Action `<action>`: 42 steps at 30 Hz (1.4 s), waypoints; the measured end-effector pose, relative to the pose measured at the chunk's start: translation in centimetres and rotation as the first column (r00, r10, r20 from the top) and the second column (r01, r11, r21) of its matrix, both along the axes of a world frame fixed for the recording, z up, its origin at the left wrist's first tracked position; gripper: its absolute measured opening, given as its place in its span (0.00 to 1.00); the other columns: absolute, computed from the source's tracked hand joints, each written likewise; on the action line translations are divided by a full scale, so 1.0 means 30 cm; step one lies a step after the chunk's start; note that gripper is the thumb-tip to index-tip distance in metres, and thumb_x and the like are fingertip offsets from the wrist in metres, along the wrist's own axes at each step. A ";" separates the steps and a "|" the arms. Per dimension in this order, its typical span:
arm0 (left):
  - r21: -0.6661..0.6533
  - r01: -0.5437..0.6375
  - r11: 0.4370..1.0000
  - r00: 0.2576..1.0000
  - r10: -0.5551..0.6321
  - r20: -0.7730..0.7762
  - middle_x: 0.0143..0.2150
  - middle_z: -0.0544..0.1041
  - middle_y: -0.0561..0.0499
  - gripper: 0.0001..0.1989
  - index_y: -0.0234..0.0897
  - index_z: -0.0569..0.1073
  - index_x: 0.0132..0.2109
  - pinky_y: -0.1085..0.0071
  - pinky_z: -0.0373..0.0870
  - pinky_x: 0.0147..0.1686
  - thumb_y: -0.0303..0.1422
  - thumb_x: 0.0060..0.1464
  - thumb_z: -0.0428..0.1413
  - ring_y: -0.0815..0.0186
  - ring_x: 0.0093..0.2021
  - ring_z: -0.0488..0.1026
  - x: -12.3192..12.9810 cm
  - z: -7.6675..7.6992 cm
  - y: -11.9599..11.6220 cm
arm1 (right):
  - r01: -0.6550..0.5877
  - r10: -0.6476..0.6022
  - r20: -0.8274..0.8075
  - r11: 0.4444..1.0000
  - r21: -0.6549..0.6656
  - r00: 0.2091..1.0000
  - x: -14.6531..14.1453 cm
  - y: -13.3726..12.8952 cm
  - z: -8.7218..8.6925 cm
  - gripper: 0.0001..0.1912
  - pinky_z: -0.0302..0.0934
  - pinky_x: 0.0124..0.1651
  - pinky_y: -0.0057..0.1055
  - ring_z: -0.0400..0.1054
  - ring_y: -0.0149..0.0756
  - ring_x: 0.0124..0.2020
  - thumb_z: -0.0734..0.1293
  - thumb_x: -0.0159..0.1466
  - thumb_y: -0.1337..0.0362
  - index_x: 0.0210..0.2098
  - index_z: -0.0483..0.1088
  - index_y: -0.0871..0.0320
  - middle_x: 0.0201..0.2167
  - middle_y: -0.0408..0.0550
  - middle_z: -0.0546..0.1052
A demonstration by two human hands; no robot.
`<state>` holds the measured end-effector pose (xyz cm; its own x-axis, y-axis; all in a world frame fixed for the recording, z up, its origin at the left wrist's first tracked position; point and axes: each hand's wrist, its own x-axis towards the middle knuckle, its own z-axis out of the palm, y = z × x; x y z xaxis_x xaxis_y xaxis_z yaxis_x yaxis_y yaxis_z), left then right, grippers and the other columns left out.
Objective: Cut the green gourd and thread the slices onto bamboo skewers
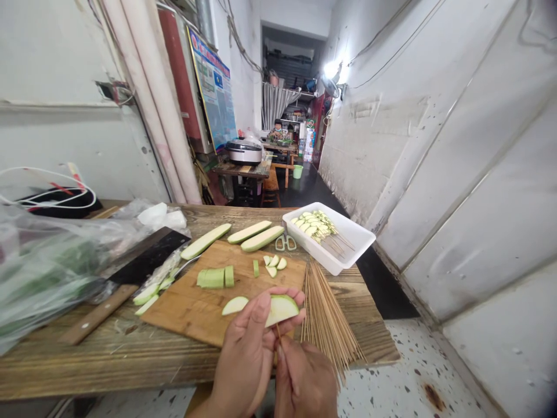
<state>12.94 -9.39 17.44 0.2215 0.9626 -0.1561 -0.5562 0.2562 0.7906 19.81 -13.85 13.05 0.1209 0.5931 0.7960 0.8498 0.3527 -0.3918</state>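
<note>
A pale green half-moon zucchini slice [282, 310] rests in my left hand [249, 348], pinched between the thumb and fingers. My right hand [307, 374] is closed on a thin bamboo skewer [278, 331], whose upper end meets the slice's lower edge; how deep it goes I cannot tell. Behind the hands lies a wooden cutting board [183, 310]. On it are a loose zucchini slice [235, 305], a row of cut zucchini [212, 277] and several small wedges [274, 264]. A bundle of bamboo skewers [328, 319] fans out right of my right hand.
A white tray [357, 247] holds skewered slices at the table's back right. Zucchini halves [206, 241] and scissors [285, 242] lie behind the board. A cleaver [141, 264] and plastic bags [52, 273] occupy the left. Farther back, a person [277, 130] sits at another table.
</note>
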 end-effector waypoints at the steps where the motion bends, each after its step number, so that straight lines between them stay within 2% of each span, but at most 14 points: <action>1: -0.006 -0.002 1.000 1.000 0.002 -0.001 0.41 0.77 0.43 0.16 0.32 0.76 0.37 0.68 0.73 0.42 0.41 0.49 0.57 0.59 0.44 0.74 0.000 -0.002 0.001 | -0.010 0.010 -0.005 1.000 -0.007 1.000 -0.001 -0.001 -0.003 0.17 0.48 0.19 0.29 0.60 0.32 0.13 0.51 0.68 0.67 0.29 0.67 0.58 0.13 0.43 0.68; 7: 0.010 0.016 1.000 1.000 -0.016 0.012 0.42 0.77 0.44 0.14 0.33 0.75 0.38 0.69 0.73 0.42 0.40 0.50 0.55 0.61 0.45 0.73 0.003 -0.005 0.000 | -0.024 0.023 -0.038 0.999 -0.022 0.999 -0.003 -0.001 -0.022 0.15 0.48 0.21 0.30 0.60 0.34 0.14 0.53 0.66 0.70 0.27 0.66 0.59 0.15 0.44 0.69; 13: 0.027 0.020 0.999 1.000 -0.020 0.002 0.42 0.77 0.44 0.15 0.32 0.76 0.39 0.68 0.72 0.43 0.40 0.50 0.56 0.62 0.43 0.73 0.006 -0.001 0.001 | -0.046 0.046 -0.027 0.999 0.007 0.999 0.003 0.006 -0.009 0.15 0.51 0.21 0.29 0.64 0.33 0.15 0.52 0.67 0.70 0.32 0.67 0.60 0.17 0.46 0.72; 24: 0.005 0.047 0.999 0.999 -0.047 0.007 0.42 0.77 0.44 0.15 0.33 0.75 0.40 0.69 0.71 0.43 0.40 0.51 0.55 0.61 0.43 0.74 0.011 -0.030 0.007 | 0.014 -0.014 -0.011 1.000 -0.011 1.000 0.001 0.010 -0.032 0.15 0.47 0.21 0.30 0.60 0.33 0.14 0.52 0.66 0.69 0.27 0.64 0.58 0.15 0.43 0.68; 28: -0.020 0.035 0.999 0.999 -0.034 0.017 0.41 0.77 0.43 0.15 0.31 0.75 0.39 0.68 0.72 0.42 0.40 0.50 0.56 0.60 0.42 0.74 0.014 -0.021 0.006 | -0.017 0.017 -0.013 1.000 -0.023 1.000 0.014 0.007 -0.020 0.14 0.48 0.21 0.29 0.60 0.33 0.14 0.53 0.65 0.71 0.25 0.63 0.58 0.15 0.44 0.68; 31: -0.026 0.044 0.999 0.998 -0.043 0.042 0.42 0.77 0.44 0.17 0.32 0.75 0.38 0.68 0.71 0.43 0.43 0.52 0.53 0.60 0.43 0.74 0.015 -0.008 0.005 | -0.051 0.052 0.016 0.997 -0.061 0.999 0.023 0.007 -0.003 0.15 0.50 0.21 0.27 0.61 0.32 0.15 0.54 0.65 0.72 0.24 0.62 0.59 0.15 0.44 0.69; 34: 0.016 0.044 0.999 0.998 -0.045 0.038 0.44 0.76 0.45 0.17 0.34 0.74 0.40 0.67 0.71 0.45 0.43 0.52 0.53 0.59 0.46 0.72 0.012 -0.003 0.015 | -0.052 0.056 0.020 0.986 -0.158 0.998 0.031 0.012 0.016 0.16 0.52 0.23 0.27 0.64 0.33 0.18 0.53 0.65 0.71 0.23 0.64 0.59 0.16 0.46 0.70; 37: 0.047 0.013 0.999 1.000 -0.013 0.002 0.44 0.76 0.45 0.13 0.33 0.74 0.40 0.68 0.70 0.46 0.38 0.50 0.56 0.61 0.46 0.72 0.002 -0.013 0.051 | -0.083 0.093 0.026 0.962 -0.262 0.995 0.062 0.011 0.030 0.15 0.57 0.27 0.29 0.66 0.36 0.23 0.53 0.67 0.66 0.31 0.69 0.61 0.22 0.49 0.74; 39: 0.050 -0.031 0.998 0.999 0.030 0.026 0.42 0.76 0.44 0.12 0.32 0.73 0.40 0.68 0.70 0.46 0.36 0.50 0.56 0.62 0.46 0.72 -0.011 -0.023 0.088 | -0.101 0.104 -0.007 0.943 -0.317 0.995 0.106 0.000 0.026 0.15 0.61 0.36 0.35 0.68 0.42 0.33 0.56 0.66 0.61 0.43 0.68 0.62 0.33 0.54 0.76; 41: 0.050 -0.097 0.994 0.993 0.093 0.074 0.41 0.77 0.44 0.11 0.31 0.73 0.39 0.67 0.70 0.47 0.34 0.51 0.56 0.62 0.46 0.73 -0.029 -0.033 0.127 | -0.134 0.089 -0.136 0.915 -0.379 0.987 0.162 -0.023 0.008 0.18 0.58 0.47 0.41 0.66 0.45 0.45 0.58 0.66 0.59 0.52 0.63 0.62 0.44 0.57 0.73; 42: 0.046 -0.126 0.991 0.988 0.121 0.095 0.41 0.77 0.44 0.10 0.31 0.73 0.38 0.67 0.70 0.47 0.33 0.51 0.56 0.63 0.45 0.73 -0.038 -0.038 0.145 | -0.177 0.077 -0.238 0.883 -0.435 0.968 0.188 -0.037 -0.007 0.19 0.57 0.49 0.41 0.64 0.45 0.48 0.57 0.66 0.59 0.54 0.62 0.60 0.46 0.57 0.72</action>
